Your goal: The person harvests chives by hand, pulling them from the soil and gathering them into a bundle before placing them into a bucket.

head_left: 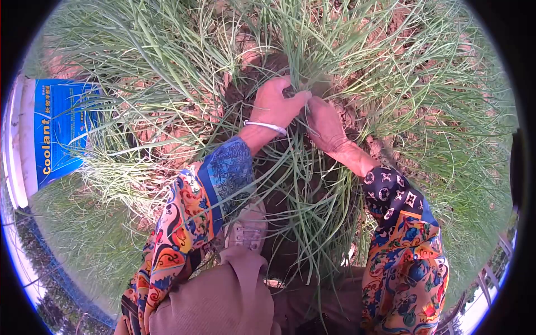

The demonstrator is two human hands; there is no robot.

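Note:
Both hands meet near the upper middle, over dark soil at the base of long green grass-like plants (pixel 301 44). My left hand (pixel 274 104), with a white band at the wrist, has its thumb and fingers closed in a pinch. Right beside it, the fingers of my right hand (pixel 325 124) are closed too, touching or nearly touching the left thumb. Thin stems and something dark show between the hands; what exactly the fingers hold is hidden. Long green leaves (pixel 304 206) hang below the hands toward my lap.
A white bucket with a blue "Coolant" label (pixel 61 131) stands at the left. Green plants grow on both sides, with reddish soil (pixel 178 148) between them. My light shoe (pixel 248 230) and knee are at the lower middle. A fence-like edge shows at the lower left.

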